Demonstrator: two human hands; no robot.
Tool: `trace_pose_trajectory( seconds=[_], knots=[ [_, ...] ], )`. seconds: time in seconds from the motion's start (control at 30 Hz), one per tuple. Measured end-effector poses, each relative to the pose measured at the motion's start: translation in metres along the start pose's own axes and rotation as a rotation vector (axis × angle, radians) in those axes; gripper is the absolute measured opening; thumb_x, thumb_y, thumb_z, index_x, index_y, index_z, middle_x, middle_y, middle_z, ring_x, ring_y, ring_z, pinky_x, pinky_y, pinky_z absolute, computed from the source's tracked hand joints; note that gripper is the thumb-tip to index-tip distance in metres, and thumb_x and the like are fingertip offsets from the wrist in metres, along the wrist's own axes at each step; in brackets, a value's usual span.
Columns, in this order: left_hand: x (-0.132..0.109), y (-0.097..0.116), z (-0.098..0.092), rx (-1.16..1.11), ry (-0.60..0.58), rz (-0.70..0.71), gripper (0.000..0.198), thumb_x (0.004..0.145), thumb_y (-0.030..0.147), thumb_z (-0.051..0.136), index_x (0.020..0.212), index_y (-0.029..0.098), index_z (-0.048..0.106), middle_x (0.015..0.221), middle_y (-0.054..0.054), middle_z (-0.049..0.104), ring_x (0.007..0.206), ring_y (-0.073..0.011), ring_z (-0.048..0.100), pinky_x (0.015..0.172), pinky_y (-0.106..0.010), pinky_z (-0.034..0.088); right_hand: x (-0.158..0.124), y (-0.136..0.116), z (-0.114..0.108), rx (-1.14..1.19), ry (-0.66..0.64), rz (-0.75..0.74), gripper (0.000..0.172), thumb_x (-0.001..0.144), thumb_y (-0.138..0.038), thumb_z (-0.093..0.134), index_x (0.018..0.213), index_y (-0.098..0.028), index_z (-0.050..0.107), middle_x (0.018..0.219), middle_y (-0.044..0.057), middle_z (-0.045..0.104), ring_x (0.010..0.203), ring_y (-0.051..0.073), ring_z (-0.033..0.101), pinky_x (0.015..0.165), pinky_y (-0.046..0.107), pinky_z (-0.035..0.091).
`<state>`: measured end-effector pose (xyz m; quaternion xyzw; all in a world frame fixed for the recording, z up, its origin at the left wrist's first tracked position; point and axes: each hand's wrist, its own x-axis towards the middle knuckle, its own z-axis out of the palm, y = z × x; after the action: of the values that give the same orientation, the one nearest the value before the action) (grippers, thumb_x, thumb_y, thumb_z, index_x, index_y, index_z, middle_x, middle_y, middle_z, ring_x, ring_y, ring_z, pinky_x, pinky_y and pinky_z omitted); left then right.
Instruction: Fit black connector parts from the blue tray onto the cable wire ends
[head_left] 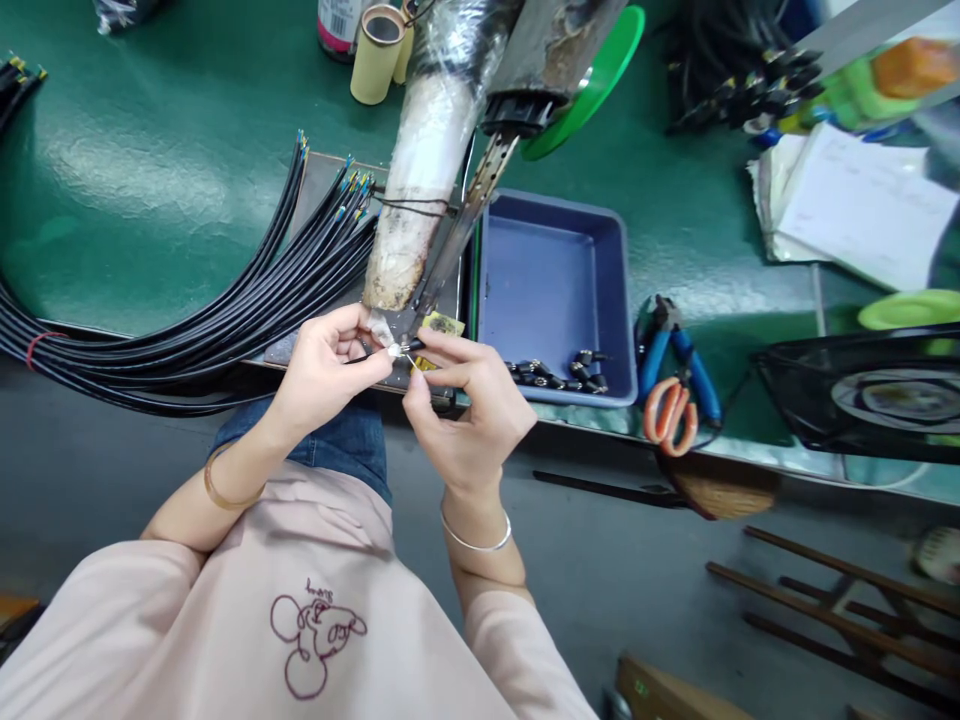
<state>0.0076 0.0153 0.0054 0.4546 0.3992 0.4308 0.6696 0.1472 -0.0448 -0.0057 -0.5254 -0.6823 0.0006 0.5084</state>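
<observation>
My left hand (326, 355) is closed in a pinch on the end of a black cable (361, 358), with a bit of white material at its fingertips. Close against it, my right hand (476, 395) pinches a small black connector (411, 345); a thin pale strand shows by its thumb. Both sets of fingertips meet just below the tip of a soldering iron (469, 205), fixed at a slant with a perforated metal barrel. Beside the iron hangs a plastic-wrapped white tube (424, 150). A yellow sponge-like pad (444, 324) lies behind my right fingers.
A bundle of black cables (225, 335) curves across the left, tied with a red band. Right of my hands stands a blue tray (555, 270) with several black connectors (547, 376). Blue-handled pliers (679, 350), orange-handled scissors (670, 415) and papers (855, 205) lie farther right.
</observation>
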Motion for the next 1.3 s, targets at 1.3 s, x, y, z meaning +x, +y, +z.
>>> trace_pose_trajectory(
  seconds=[1.3],
  knots=[
    [-0.006,-0.002,-0.005,0.141,-0.042,0.142,0.007,0.074,0.019,0.074,0.078,0.014,0.077,0.081,-0.006,0.077,0.076,-0.0160,0.072,0.075,-0.026,0.061,0.006,-0.004,-0.001,0.024,0.013,0.101,0.012,0.087,-0.013,0.068,0.082,-0.023,0.064,0.106,0.004,0.079,0.097,0.021,0.077,0.079,0.036,0.069]
  ],
)
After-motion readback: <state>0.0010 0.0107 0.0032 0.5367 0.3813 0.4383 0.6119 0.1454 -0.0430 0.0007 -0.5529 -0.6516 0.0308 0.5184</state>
